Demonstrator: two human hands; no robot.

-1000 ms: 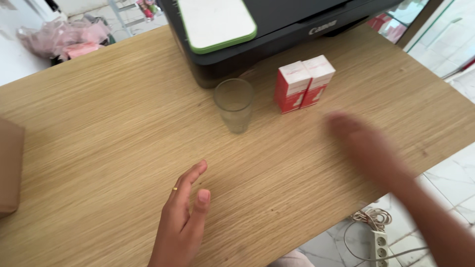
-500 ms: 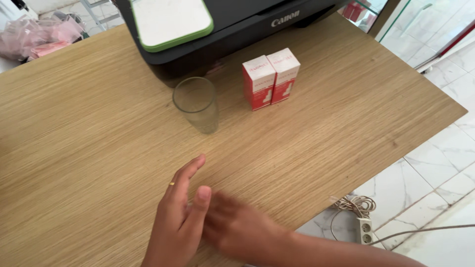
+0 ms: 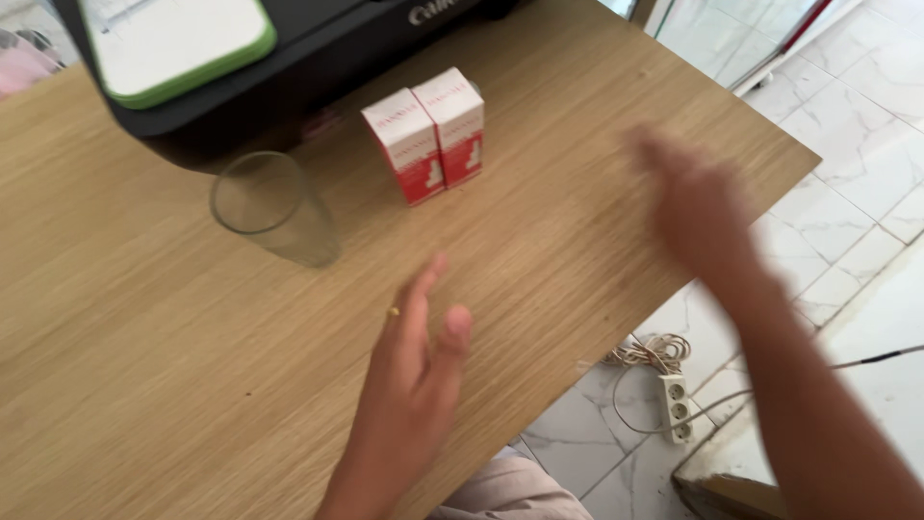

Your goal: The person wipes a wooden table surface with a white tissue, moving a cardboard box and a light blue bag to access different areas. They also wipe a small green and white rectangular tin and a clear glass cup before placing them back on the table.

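Head cam: L hand (image 3: 414,371) & R hand (image 3: 698,207) both empty, fingers spread, near red boxes (image 3: 428,133)

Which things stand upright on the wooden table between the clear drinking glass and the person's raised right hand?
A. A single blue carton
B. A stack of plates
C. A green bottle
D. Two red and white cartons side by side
D: the two red and white cartons stand touching each other in front of the dark printer, right of the glass and left of the blurred right hand.
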